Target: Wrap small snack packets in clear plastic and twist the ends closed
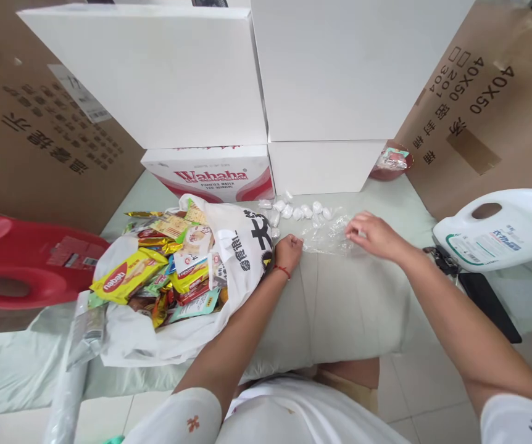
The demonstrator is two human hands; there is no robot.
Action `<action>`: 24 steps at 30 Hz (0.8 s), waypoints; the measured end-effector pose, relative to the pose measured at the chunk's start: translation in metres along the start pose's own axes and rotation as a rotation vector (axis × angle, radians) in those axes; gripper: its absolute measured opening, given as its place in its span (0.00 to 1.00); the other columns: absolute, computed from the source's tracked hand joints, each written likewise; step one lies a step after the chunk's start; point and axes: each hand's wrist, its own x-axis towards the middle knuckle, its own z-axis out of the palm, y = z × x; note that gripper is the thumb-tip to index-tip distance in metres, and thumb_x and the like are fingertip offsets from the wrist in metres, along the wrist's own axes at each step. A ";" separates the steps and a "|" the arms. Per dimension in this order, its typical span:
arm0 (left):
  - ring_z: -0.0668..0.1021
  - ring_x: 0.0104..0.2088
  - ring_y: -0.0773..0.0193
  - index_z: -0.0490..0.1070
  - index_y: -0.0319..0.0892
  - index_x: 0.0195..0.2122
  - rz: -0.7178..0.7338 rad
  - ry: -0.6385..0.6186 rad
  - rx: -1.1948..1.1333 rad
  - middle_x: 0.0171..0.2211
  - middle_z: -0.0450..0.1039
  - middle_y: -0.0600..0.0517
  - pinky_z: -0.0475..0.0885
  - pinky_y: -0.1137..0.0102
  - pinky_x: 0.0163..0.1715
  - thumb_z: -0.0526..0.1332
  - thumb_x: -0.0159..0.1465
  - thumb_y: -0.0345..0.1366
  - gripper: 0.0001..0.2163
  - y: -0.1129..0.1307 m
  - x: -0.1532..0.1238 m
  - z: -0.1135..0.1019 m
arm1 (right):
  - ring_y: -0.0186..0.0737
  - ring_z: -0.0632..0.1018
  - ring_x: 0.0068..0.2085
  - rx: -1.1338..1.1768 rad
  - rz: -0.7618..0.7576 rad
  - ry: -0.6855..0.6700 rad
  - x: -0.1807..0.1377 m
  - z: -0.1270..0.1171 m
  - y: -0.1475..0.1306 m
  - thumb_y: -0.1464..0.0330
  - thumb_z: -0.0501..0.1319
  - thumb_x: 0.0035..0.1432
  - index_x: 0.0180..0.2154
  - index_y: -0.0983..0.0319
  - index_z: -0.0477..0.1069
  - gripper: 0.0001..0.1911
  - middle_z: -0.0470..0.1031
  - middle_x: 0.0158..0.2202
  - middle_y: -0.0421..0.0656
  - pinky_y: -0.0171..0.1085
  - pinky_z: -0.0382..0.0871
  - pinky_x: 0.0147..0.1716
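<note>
My left hand (288, 250) is curled into a loose fist on the pale cushion (340, 302), just right of a white plastic bag (242, 246) full of snack packets (155, 271). Whether it holds anything is hidden. My right hand (371, 233) pinches the edge of a clear plastic bag (328, 234) lying on the cushion. Several small white wrapped candies (294, 211) lie in a row just beyond both hands.
White boxes (331, 80) and a Wahaha carton (210, 172) stand behind. Brown cardboard boxes (492, 105) flank both sides. A red plastic stool (20, 259) is at left, a white detergent jug (502, 231) at right, and a small red bowl (392, 161) behind.
</note>
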 end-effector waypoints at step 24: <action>0.68 0.16 0.67 0.64 0.44 0.25 -0.080 -0.023 -0.045 0.17 0.65 0.58 0.59 0.72 0.20 0.61 0.61 0.37 0.09 0.002 0.003 0.003 | 0.47 0.68 0.43 -0.406 -0.016 0.014 -0.062 0.037 -0.076 0.71 0.58 0.68 0.32 0.60 0.75 0.11 0.72 0.34 0.47 0.42 0.63 0.37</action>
